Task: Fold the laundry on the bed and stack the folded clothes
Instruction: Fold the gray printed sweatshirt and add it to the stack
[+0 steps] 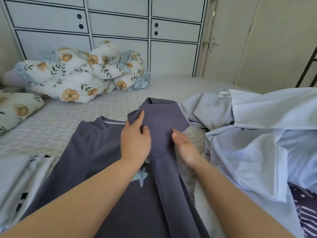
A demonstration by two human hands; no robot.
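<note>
A grey-purple T-shirt (pixel 96 152) with a pale print on its chest lies flat on the bed (pixel 72 114) in front of me. Its right side and sleeve are turned in over the middle. My left hand (pixel 135 141) rests on the shirt and pinches the edge of the turned-over sleeve between thumb and fingers. My right hand (pixel 185 148) lies beside it, its fingers straight and its edge pressed on the sleeve fabric. A pile of pale blue unfolded laundry (pixel 257 134) lies to the right. Folded pale clothes (pixel 18 176) sit at the left.
A crumpled floral duvet (pixel 82 74) and a floral pillow (pixel 15 109) lie at the far left of the bed. White cabinets (pixel 120 28) stand behind the bed. A dark patterned garment (pixel 305 215) shows at the lower right.
</note>
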